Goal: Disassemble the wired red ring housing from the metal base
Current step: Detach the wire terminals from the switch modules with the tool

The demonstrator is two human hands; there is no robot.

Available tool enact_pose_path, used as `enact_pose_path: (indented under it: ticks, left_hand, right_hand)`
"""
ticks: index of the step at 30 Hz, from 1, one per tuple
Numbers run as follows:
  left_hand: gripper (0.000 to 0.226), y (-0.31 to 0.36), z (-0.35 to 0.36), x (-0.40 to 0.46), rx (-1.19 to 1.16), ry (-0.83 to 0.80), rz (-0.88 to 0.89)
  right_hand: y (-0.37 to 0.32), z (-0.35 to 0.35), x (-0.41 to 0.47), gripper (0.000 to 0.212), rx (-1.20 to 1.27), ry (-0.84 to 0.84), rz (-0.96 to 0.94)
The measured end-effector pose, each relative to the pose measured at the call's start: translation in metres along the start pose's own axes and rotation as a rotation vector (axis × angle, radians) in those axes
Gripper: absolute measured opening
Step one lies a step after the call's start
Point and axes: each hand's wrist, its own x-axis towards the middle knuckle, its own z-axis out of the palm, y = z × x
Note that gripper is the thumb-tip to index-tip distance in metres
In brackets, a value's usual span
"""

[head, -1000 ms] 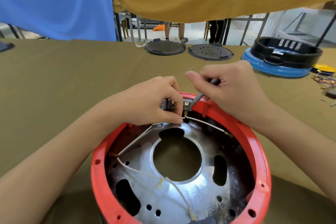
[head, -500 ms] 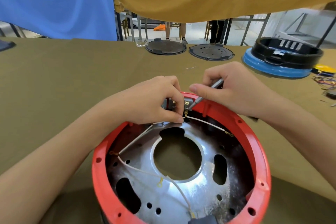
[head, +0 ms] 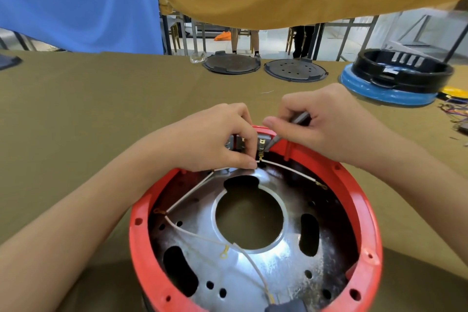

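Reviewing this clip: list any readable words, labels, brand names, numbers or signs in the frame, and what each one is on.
None can be read. The red ring housing, the metal base, the two dark discs and the black ring on the blue ring show no legible text; a pale patch inside the black ring is too blurred to tell.

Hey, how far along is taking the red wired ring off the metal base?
Early. Done: nothing clearly. The red ring sits around the metal base, white wires attached. In hand: the left hand pinches a wire at the terminal block; the right hand works a metal tool there. Left: freeing wires, lifting the ring.
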Motion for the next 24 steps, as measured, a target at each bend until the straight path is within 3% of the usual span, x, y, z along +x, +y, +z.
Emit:
enact_pose_path:
  ticks: [3,11,24]
  left_hand:
    - [0.010,0.001,0.000,0.000,0.007,0.003,0.005]
    - [0.008,0.002,0.001,0.002,0.018,0.002,0.017]
    - [0.008,0.000,0.001,0.001,0.027,-0.033,0.056]
  right_hand:
    - [0.003,-0.002,0.008,0.034,0.094,-0.039,0.108]
    - [0.008,-0.010,0.024,0.042,0.164,-0.170,0.187]
    - [0.006,0.000,0.011,0.042,0.196,-0.086,0.241]
